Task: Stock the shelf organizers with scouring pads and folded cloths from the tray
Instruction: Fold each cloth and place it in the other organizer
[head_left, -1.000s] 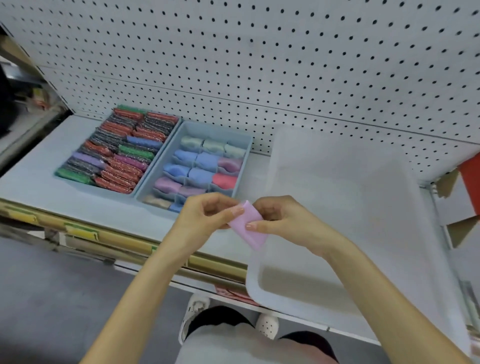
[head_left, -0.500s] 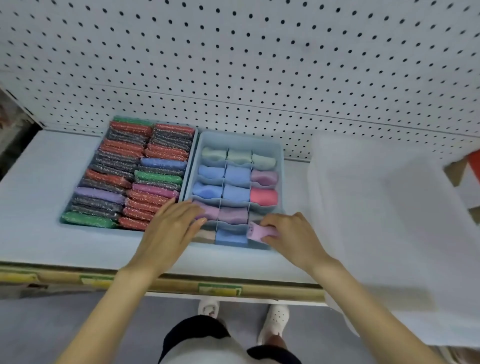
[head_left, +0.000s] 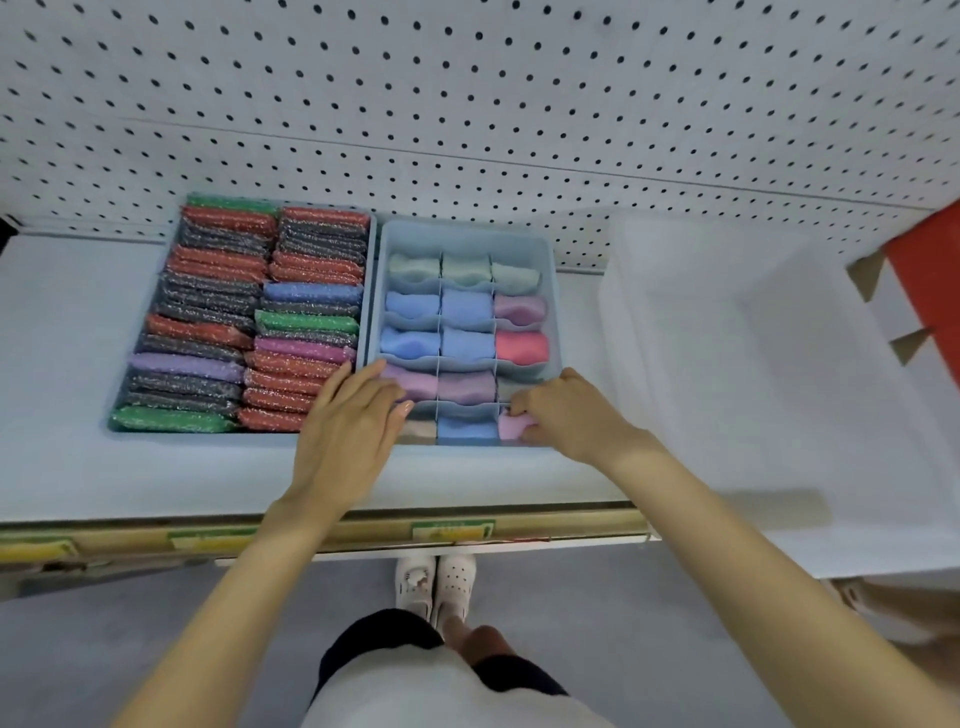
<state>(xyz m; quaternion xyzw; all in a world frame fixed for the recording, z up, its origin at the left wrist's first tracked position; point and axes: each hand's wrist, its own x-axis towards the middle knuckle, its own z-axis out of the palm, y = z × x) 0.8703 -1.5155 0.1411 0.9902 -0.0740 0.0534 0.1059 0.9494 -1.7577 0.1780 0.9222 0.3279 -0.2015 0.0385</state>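
A pale blue divided organizer (head_left: 551, 291) on the shelf holds folded cloths in green, blue, pink and purple, one per cell. My right hand (head_left: 563, 415) grips a folded pink cloth (head_left: 511, 427) down in the front right cell. My left hand (head_left: 353, 415) rests with straight fingers on the organizer's front left corner, over a purple cloth (head_left: 415, 383). To the left, a second organizer (head_left: 370, 270) is packed with glittery scouring pads (head_left: 234, 332) in red, grey, green, purple and blue. The white tray (head_left: 727, 364) stands to the right.
A white pegboard (head_left: 467, 104) backs the shelf. The shelf's front rail (head_left: 311, 535) carries price labels. A red and cardboard object (head_left: 930, 291) sits at the far right. Below the shelf are grey floor and the person's white shoes (head_left: 436, 582).
Both hands carried the pink cloth from in front of the tray to the divided organizer. The right hand has pushed it lower into the front right cell; the left hand let go and settled on the organizer.
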